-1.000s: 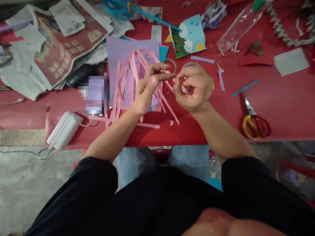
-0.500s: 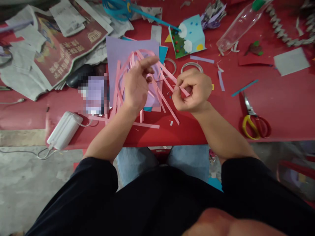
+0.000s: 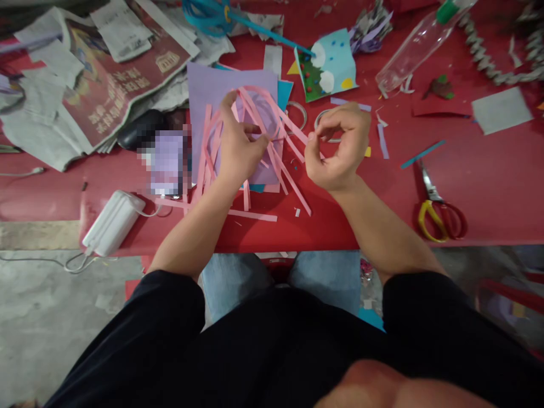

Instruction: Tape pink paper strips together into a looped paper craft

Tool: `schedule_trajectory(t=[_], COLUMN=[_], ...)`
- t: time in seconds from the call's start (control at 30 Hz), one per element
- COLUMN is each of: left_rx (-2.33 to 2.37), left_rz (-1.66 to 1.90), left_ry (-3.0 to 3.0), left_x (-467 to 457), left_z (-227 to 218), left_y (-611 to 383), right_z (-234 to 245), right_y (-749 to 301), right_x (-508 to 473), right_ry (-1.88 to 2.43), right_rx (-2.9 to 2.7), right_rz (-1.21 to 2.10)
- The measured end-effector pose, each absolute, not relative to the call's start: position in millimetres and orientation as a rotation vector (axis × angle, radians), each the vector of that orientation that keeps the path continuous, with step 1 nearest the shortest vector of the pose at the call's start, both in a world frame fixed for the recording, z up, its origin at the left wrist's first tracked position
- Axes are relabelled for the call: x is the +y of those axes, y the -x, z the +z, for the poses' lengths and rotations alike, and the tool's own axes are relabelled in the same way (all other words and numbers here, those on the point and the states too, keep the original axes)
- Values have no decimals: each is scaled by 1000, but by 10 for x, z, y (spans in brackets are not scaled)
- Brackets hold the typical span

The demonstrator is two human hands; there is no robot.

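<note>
A heap of pink paper strips point(image 3: 255, 113) lies on a lilac paper sheet point(image 3: 212, 85) on the red table point(image 3: 488, 170). My left hand point(image 3: 240, 147) rests on the heap, its thumb and fingers pinching one of the pink strips. My right hand point(image 3: 338, 144) hovers just to the right, thumb and forefinger curled into a ring and pinched on the end of a pink strip. Two rolls of clear tape point(image 3: 297, 110) lie just behind my hands.
Yellow-and-red scissors point(image 3: 437, 209) lie at the right near the table's front edge. Newspapers point(image 3: 106, 73) cover the far left. A white power bank point(image 3: 113, 224) with a cable sits at the front left. A clear plastic bottle point(image 3: 416, 45) and a blue collage card point(image 3: 327, 65) lie at the back.
My left hand left the right hand, swung left and came down onto the pink strips, closing on one. My right hand stayed in place, still pinched.
</note>
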State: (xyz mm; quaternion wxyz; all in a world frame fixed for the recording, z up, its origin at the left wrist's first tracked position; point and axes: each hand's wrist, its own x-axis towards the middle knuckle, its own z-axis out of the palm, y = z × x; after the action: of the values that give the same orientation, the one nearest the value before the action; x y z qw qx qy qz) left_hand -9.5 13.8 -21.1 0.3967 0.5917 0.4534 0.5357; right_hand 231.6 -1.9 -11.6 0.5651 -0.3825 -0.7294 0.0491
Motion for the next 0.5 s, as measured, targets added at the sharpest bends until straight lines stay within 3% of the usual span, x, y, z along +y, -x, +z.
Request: schedule_trajectory(t=[0.17, 0.3, 0.5], left_rx=[1306, 1298, 1212], left_rz=[1362, 1406, 1525], left_ry=[-1477, -1504, -1549], left_x=[150, 240, 253], left_z=[-332, -369, -194], left_y=[108, 169, 209], right_z=[13, 221, 191], right_y=[-2286, -2157, -1976], right_x=[-101, -298, -366], right_ry=[1009, 1195, 1553], right_rx=[-1772, -2000, -2253], right_rz=[147, 389, 448])
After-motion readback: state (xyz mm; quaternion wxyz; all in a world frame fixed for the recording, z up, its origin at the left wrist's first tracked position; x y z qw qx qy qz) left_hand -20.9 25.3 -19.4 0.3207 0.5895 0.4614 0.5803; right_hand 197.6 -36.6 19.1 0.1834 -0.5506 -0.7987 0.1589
